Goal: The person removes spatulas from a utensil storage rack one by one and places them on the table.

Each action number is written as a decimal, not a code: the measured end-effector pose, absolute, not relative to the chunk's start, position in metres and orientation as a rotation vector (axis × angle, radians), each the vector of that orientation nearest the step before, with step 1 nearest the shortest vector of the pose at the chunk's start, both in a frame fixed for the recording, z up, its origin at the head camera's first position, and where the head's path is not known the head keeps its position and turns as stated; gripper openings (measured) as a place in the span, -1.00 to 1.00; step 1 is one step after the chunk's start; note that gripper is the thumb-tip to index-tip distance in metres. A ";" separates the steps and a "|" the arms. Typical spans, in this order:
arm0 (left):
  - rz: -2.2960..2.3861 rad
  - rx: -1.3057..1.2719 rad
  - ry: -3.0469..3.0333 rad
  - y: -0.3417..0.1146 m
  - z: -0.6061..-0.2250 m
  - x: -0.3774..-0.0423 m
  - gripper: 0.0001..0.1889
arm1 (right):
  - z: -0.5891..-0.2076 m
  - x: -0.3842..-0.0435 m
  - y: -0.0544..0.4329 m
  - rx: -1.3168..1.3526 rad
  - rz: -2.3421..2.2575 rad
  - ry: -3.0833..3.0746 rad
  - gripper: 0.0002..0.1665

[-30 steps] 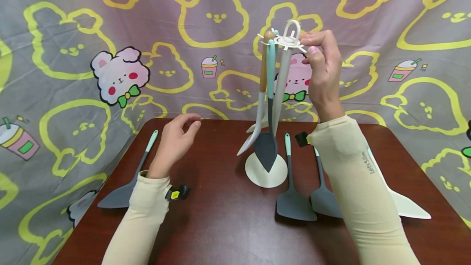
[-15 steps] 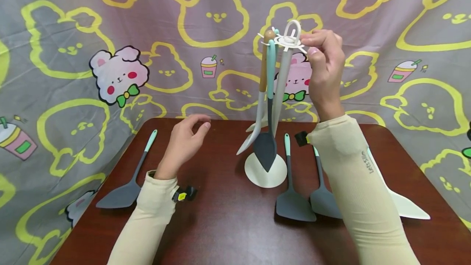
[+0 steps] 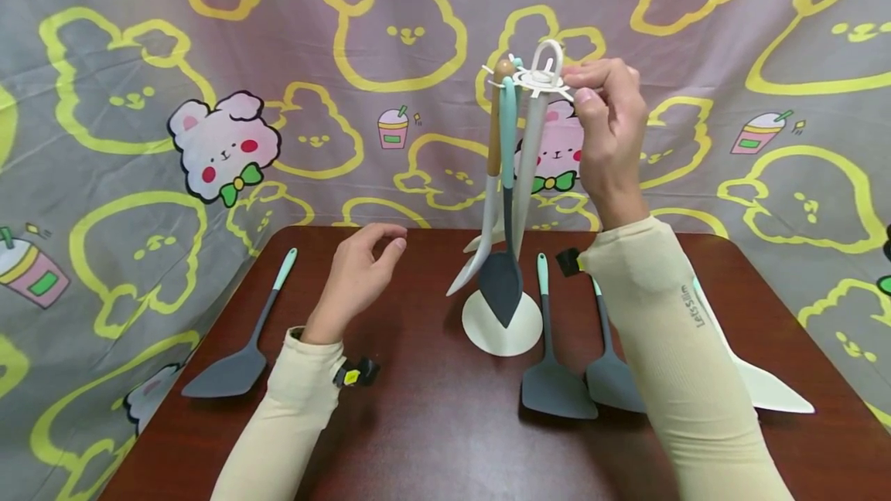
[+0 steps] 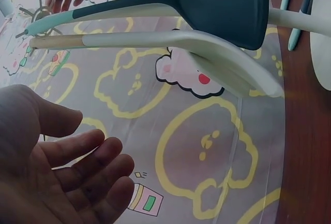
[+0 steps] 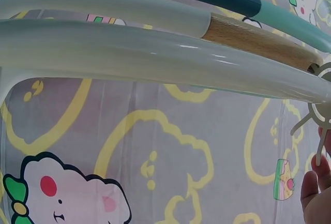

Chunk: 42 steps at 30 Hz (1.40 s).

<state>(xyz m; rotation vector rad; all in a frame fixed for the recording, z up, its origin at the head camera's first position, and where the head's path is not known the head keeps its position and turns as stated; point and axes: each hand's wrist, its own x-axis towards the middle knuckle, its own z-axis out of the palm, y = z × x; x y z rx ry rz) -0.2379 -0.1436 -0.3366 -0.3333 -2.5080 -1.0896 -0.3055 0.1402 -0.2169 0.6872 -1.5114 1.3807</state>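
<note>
A white utensil rack (image 3: 532,157) stands on the table, its round base (image 3: 480,335) below and a ring of hooks on top. My right hand (image 3: 614,138) pinches a hook at the right side of that ring between thumb and fingers. On the left side hang a wooden-handled utensil (image 3: 495,130) with a white head and a dark turner (image 3: 500,284) with a teal handle. Another pale-headed utensil hangs behind them, mostly hidden. My left hand (image 3: 360,277) hovers left of the rack, fingers loosely bent, holding nothing; the left wrist view shows its palm (image 4: 62,172) apart from the hanging utensils.
A grey turner (image 3: 230,371) with a teal handle lies at the table's left. Right of the base lie two more grey turners, one (image 3: 557,391) beside the other (image 3: 616,381), and a white turner (image 3: 766,386) partly behind my right sleeve. A patterned curtain (image 3: 411,176) hangs behind the table.
My left hand has moved right, toward the rack. My right hand keeps its pinch on the hook; it and the rack's top have shifted very slightly left.
</note>
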 end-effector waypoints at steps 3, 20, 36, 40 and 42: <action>-1.113 -0.339 -2.487 -0.141 -0.336 -0.238 -0.75 | -0.215 -0.306 0.139 0.693 1.395 -1.498 -0.40; -1.144 -0.461 -2.423 -0.104 -0.336 -0.241 -0.78 | -0.218 -0.307 0.140 0.723 1.456 -1.507 -0.50; -1.182 -0.593 -2.274 -0.062 -0.334 -0.246 -0.81 | -0.217 -0.306 0.138 0.686 1.448 -1.518 -0.56; -1.191 -0.607 -2.221 -0.052 -0.329 -0.248 -0.80 | -0.217 -0.305 0.138 0.682 1.453 -1.511 -0.57; -1.183 -0.612 -2.213 -0.048 -0.325 -0.249 -0.79 | -0.217 -0.305 0.138 0.679 1.455 -1.505 -0.57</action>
